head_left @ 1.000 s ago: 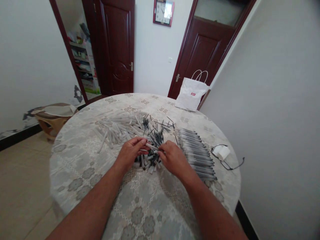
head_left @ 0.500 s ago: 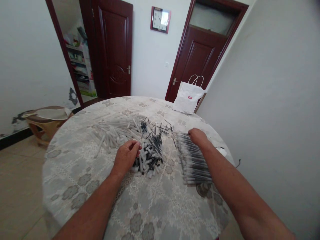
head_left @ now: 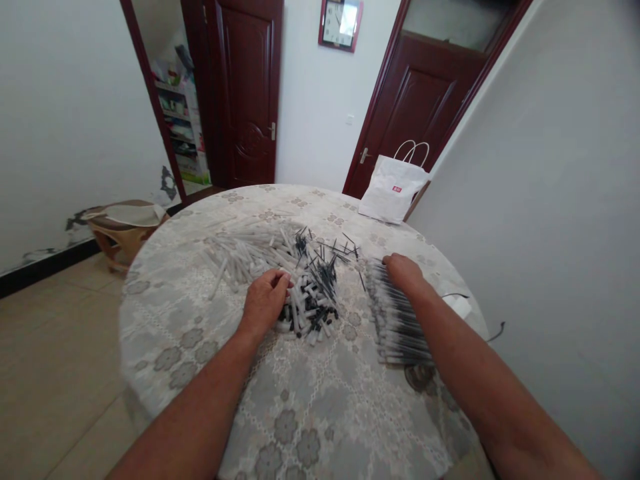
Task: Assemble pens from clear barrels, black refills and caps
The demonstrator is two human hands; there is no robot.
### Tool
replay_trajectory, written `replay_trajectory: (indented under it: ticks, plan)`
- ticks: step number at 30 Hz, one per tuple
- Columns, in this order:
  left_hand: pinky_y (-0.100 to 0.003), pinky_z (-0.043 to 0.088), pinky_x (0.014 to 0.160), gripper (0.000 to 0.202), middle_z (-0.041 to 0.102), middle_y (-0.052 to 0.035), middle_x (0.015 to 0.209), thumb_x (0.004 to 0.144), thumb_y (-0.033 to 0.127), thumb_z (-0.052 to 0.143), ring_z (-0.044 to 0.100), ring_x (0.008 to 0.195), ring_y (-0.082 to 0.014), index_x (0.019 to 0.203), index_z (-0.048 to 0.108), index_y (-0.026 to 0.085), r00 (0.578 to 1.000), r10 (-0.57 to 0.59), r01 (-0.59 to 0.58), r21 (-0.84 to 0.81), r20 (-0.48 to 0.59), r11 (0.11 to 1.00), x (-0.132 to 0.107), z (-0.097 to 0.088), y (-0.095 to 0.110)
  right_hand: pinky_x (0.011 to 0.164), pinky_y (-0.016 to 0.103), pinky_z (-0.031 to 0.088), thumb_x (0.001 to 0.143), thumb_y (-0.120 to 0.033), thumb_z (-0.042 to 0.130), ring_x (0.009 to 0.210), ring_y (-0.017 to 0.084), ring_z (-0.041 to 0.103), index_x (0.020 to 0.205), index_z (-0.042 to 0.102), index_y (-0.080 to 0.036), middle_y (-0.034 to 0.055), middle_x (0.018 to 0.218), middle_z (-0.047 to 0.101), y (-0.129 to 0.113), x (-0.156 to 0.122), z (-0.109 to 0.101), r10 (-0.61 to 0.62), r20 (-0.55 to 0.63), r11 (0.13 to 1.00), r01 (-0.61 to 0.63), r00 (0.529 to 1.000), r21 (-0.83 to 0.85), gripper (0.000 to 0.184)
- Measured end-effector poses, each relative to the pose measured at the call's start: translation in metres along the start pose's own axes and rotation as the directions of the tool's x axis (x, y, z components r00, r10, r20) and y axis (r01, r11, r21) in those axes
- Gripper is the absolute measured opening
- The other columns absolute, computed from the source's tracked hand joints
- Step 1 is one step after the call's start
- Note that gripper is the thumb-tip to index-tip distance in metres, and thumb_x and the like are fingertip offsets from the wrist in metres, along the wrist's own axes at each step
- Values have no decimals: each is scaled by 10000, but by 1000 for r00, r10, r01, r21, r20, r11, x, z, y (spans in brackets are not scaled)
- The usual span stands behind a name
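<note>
My left hand (head_left: pixel 267 295) is curled with thumb and fingertips together, at the left edge of a heap of short white and black pen caps (head_left: pixel 313 308). Whatever it may hold is hidden. My right hand (head_left: pixel 404 270) is closed at the far end of a neat row of pens (head_left: pixel 400 327) with clear, dark-cored barrels, laid side by side. Its fingertips touch the row, but I cannot make out what is between them. Thin dark refills (head_left: pixel 325 275) lie in a bunch behind the caps. White pen tubes (head_left: pixel 237 257) are spread loosely behind my left hand.
A patterned cloth covers the round table (head_left: pixel 280 413). At its back right stands a white paper bag (head_left: pixel 393 190) with handles. Behind my right arm lies a white item (head_left: pixel 457 305) with a dark cord. A wooden stool (head_left: pixel 125 230) is left of the table.
The view has shifted, so the whole scene sits a little further right. Both hands stay at nearly the same places by the cap heap and the pen row.
</note>
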State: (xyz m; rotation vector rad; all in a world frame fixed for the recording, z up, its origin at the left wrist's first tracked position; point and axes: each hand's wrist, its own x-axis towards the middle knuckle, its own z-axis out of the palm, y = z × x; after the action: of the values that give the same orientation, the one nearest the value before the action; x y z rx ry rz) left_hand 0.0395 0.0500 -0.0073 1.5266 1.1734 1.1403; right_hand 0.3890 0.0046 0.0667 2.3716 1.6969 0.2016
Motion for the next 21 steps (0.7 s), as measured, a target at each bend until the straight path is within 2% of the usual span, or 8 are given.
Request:
replay_trajectory:
  ticks: [4, 6, 8, 9, 12, 16, 21]
  plan:
    - [-259, 504, 525, 303, 755, -63, 843, 865, 475, 590, 670, 654, -194, 877, 702, 193, 999, -23, 23, 8, -24, 1000, 0, -1, 2, 892, 304, 455, 1010, -226, 473, 1107, 243, 664, 1218, 714, -215, 145, 1198, 714, -47, -35, -16, -121, -24, 991, 122, 992, 52, 319]
    - [-259, 489, 509, 300, 752, -61, 846, 873, 464, 571, 661, 635, -189, 875, 693, 190, 999, -22, 23, 25, -29, 999, -1, -2, 4, 890, 287, 445, 1013, -315, 503, 1087, 228, 662, 1167, 718, -222, 117, 1145, 730, -82, -61, -21, -271, -75, 950, 279, 960, 138, 280]
    - [-264, 485, 519, 291, 750, -58, 839, 876, 453, 563, 656, 627, -187, 864, 688, 190, 999, -17, 19, 42, -40, 999, -1, -2, 7, 843, 286, 453, 1017, -403, 504, 1007, 223, 676, 1049, 723, -215, 103, 1042, 735, -120, -90, -22, -363, -139, 895, 386, 921, 222, 291]
    - [-269, 488, 535, 284, 749, -56, 835, 876, 447, 564, 657, 628, -186, 863, 687, 191, 999, -12, 14, 48, -43, 999, -1, -3, 7, 813, 287, 458, 1017, -443, 500, 963, 222, 680, 1019, 716, -212, 99, 1015, 728, -137, -102, -20, -383, -164, 879, 413, 909, 238, 316]
    - [-281, 498, 589, 264, 750, -46, 828, 877, 431, 574, 661, 634, -184, 870, 687, 194, 999, 3, -1, 50, -44, 999, -2, -2, 8, 749, 301, 473, 988, -521, 524, 891, 236, 686, 1014, 692, -192, 109, 998, 710, -179, -128, -11, -359, -193, 881, 399, 913, 252, 370]
    - [-287, 491, 598, 252, 751, -38, 821, 880, 430, 576, 658, 614, -182, 868, 684, 202, 999, -6, 7, 35, -36, 999, -1, -1, 6, 764, 322, 487, 967, -518, 560, 912, 252, 690, 1024, 683, -169, 131, 1012, 704, -202, -133, 2, -309, -176, 895, 348, 935, 279, 375]
    - [-281, 474, 586, 256, 750, -33, 817, 879, 439, 580, 654, 629, -187, 848, 697, 213, 1000, 14, -14, 30, -16, 999, -1, 0, 1, 710, 314, 466, 986, -374, 529, 842, 241, 703, 990, 687, -167, 124, 958, 722, -200, -130, 9, -287, -178, 898, 329, 941, 291, 260]
